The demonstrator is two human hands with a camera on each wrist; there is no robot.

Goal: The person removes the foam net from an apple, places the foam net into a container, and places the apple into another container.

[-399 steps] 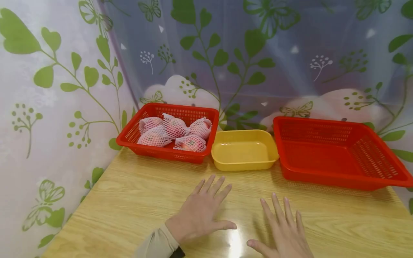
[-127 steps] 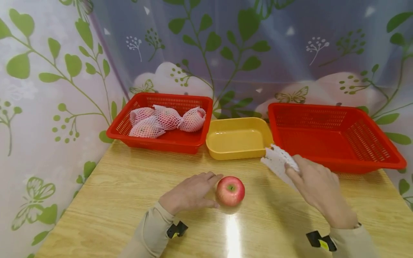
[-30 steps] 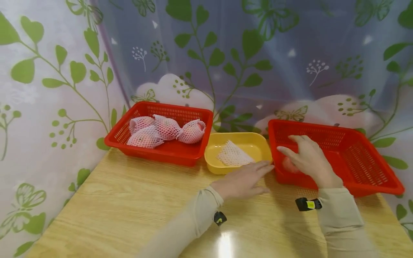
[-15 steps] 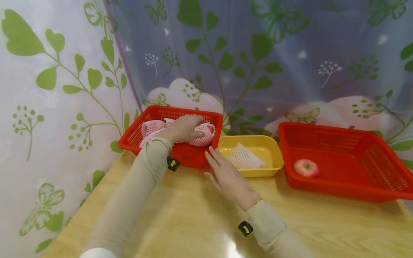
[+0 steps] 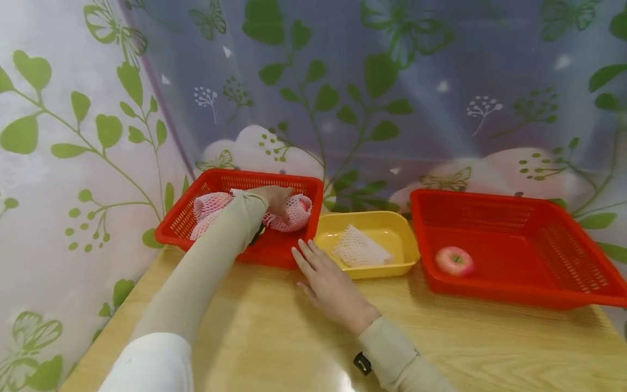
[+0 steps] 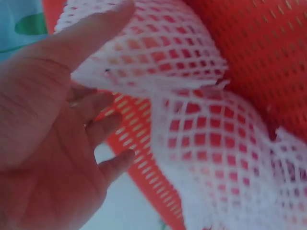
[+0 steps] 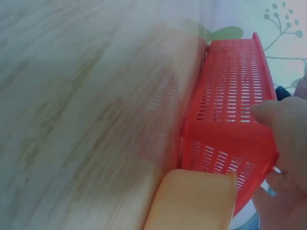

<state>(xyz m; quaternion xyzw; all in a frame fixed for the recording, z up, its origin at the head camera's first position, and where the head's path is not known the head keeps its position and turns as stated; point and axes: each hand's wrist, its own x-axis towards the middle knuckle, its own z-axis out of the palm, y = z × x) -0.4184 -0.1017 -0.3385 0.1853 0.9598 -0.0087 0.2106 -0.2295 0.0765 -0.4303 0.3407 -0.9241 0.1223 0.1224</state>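
In the head view, my left hand point(image 5: 276, 199) reaches into the left red basket point(image 5: 276, 256), among apples in white foam nets. It lies against the rightmost netted apple point(image 5: 296, 212). Up close in the left wrist view, the thumb stretches over one netted apple point(image 6: 163, 52) while the loosely extended fingers point(image 6: 103, 129) sit beside it; another netted apple point(image 6: 211, 139) adjoins it. My right hand point(image 5: 335, 288) has straight fingers at that basket's front right corner, next to the yellow tub point(image 5: 399, 234). Whether its fingertips touch the rim, I cannot tell.
An empty foam net point(image 5: 362, 250) lies in the yellow tub. To the right, a larger red basket point(image 5: 509, 261) holds one bare apple point(image 5: 454, 261). All three containers stand along the back of the wooden table point(image 5: 254, 326), before a patterned curtain point(image 5: 441, 120).
A bare apple and its removed net now lie in the right basket and yellow tub. Both hands have since swung left; the left hand has pushed deeper among the netted apples.
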